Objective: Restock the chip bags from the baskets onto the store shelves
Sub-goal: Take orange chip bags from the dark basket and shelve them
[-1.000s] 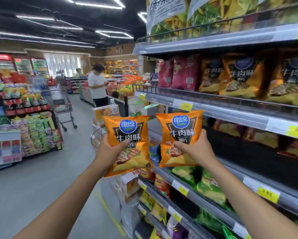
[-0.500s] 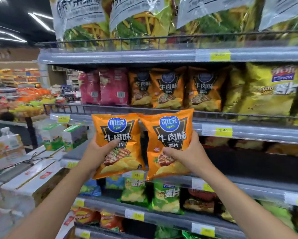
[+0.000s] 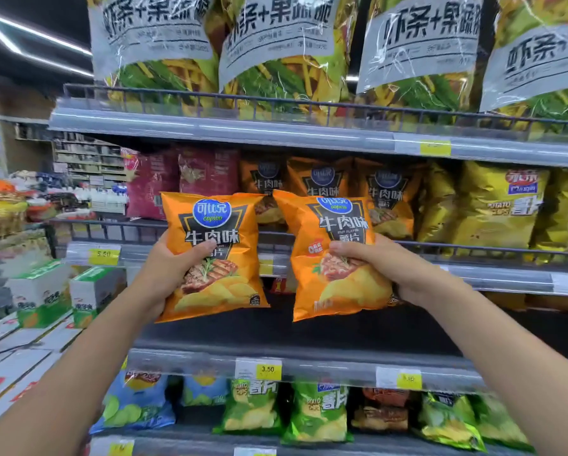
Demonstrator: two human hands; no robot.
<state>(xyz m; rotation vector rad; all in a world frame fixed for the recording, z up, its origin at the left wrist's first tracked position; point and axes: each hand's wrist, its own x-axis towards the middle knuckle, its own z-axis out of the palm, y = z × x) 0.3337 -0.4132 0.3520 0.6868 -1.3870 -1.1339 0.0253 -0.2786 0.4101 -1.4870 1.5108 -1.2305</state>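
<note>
Head view: two glossy orange foil chip bags are up in front of the shelving, side by side and just apart. The left hand (image 3: 166, 274) grips the left orange bag (image 3: 210, 235) at its lower edge, thumb curled over the front. The right hand (image 3: 388, 269) clutches the right orange bag (image 3: 332, 284), tilted a touch, fingers wrapped across its middle. Both bags hang before the grey metal middle shelf (image 3: 493, 279), and matching orange bags (image 3: 319, 181) stand on it behind the wire rail. Magenta bags (image 3: 151, 185) sit to their left, yellow bags (image 3: 499, 205) to their right. Green bags (image 3: 319, 413) line the shelf below, under a yellow price tag (image 3: 267, 369).
</note>
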